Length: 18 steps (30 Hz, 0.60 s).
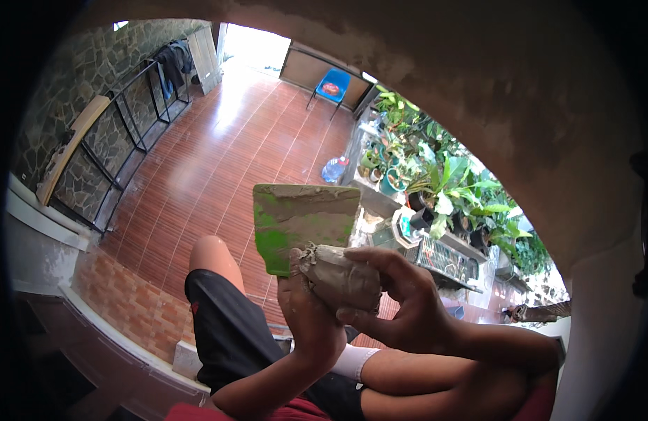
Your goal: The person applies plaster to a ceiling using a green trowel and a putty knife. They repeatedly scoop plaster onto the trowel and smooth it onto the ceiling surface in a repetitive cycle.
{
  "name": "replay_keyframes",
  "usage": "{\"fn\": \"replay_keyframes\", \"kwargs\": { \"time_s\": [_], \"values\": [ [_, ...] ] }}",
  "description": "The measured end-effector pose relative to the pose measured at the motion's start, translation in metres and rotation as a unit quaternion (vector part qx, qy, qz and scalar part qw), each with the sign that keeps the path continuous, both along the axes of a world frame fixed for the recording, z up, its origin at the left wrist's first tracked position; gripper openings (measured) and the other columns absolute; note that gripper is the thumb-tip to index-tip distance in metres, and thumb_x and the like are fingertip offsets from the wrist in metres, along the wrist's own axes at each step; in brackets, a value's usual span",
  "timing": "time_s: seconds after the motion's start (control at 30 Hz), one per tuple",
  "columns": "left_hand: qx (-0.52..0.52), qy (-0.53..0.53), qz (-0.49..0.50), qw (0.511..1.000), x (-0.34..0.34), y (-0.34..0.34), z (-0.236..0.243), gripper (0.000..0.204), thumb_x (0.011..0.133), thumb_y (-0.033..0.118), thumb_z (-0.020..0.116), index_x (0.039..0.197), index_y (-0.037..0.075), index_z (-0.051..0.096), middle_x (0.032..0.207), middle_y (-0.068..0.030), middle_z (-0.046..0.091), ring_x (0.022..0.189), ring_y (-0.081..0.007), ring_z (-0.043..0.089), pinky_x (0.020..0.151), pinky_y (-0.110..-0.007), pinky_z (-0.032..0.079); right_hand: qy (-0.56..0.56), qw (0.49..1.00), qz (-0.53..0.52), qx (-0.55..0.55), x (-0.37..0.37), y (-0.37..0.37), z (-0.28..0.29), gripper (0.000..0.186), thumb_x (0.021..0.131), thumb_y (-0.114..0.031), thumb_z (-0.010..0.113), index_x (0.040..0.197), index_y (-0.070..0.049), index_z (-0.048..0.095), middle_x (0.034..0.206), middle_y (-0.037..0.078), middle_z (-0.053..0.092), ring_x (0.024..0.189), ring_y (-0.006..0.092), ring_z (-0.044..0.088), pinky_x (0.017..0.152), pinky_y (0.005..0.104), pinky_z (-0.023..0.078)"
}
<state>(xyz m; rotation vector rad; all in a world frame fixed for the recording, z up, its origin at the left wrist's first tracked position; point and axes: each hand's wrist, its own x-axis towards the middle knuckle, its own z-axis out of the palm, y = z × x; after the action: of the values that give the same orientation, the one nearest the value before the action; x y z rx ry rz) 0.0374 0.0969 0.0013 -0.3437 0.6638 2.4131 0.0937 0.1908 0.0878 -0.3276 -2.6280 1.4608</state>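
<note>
My left hand (310, 319) is closed round the lower part of a green plastic scraper (275, 238), held up and smeared with grey paste, and also touches a grey, lumpy clay-like mass (341, 281) just below the scraper's blade. My right hand (408, 298) grips that mass from the right, thumb and fingers on its surface. Part of my left fingers is hidden behind the mass.
My bare legs and dark shorts (233, 323) are below. Beyond are a tiled floor (212, 161), a metal frame (127, 126) along the stone wall, a blue chair (331, 84), potted plants (436, 182) on a ledge, and a water jug (334, 168).
</note>
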Motion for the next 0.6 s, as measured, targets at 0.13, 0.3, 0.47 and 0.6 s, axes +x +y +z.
{"fn": "replay_keyframes", "kwargs": {
  "time_s": [0.13, 0.3, 0.47, 0.6],
  "values": [
    [-0.02, -0.033, -0.023, 0.999, -0.01, -0.007, -0.013, 0.035, 0.095, 0.041, 0.038, 0.107, 0.011, 0.053, 0.095, -0.0043, 0.059, 0.083, -0.0166, 0.063, 0.066, -0.033, 0.054, 0.035, 0.988, 0.038, 0.149, -0.009, -0.002, 0.011, 0.056, 0.075, -0.02, 0.078, 0.123, -0.002, 0.054, 0.109, 0.017, 0.058, 0.097, 0.0318, 0.063, 0.081, 0.0387, 0.053],
    [0.056, -0.039, -0.052, 0.996, -0.025, -0.008, -0.007, 0.036, 0.092, 0.043, 0.039, 0.102, 0.01, 0.053, 0.089, -0.0053, 0.058, 0.077, -0.0181, 0.06, 0.066, -0.034, 0.051, 0.059, 0.985, 0.056, 0.152, -0.014, -0.002, 0.026, 0.055, 0.077, -0.025, 0.076, 0.123, -0.001, 0.056, 0.112, 0.019, 0.058, 0.103, 0.0354, 0.06, 0.087, 0.0421, 0.05],
    [0.181, -0.025, -0.093, 0.979, -0.037, -0.023, -0.001, 0.025, 0.098, 0.027, 0.042, 0.109, 0.008, 0.056, 0.098, -0.0057, 0.059, 0.087, -0.0186, 0.059, 0.074, -0.034, 0.051, 0.15, 0.952, 0.06, 0.26, -0.023, -0.005, 0.053, 0.049, 0.079, -0.024, 0.074, 0.121, -0.005, 0.058, 0.108, 0.017, 0.06, 0.095, 0.0318, 0.061, 0.082, 0.0408, 0.052],
    [0.039, 0.035, -0.075, 0.996, -0.025, -0.031, 0.012, 0.03, 0.099, 0.032, 0.037, 0.106, 0.009, 0.055, 0.096, -0.0049, 0.058, 0.084, -0.018, 0.058, 0.071, -0.033, 0.051, 0.192, 0.811, -0.049, 0.55, -0.01, 0.016, 0.125, 0.038, 0.077, -0.028, 0.074, 0.11, -0.011, 0.067, 0.102, 0.01, 0.061, 0.084, 0.0224, 0.059, 0.074, 0.0345, 0.049]
  ]
}}
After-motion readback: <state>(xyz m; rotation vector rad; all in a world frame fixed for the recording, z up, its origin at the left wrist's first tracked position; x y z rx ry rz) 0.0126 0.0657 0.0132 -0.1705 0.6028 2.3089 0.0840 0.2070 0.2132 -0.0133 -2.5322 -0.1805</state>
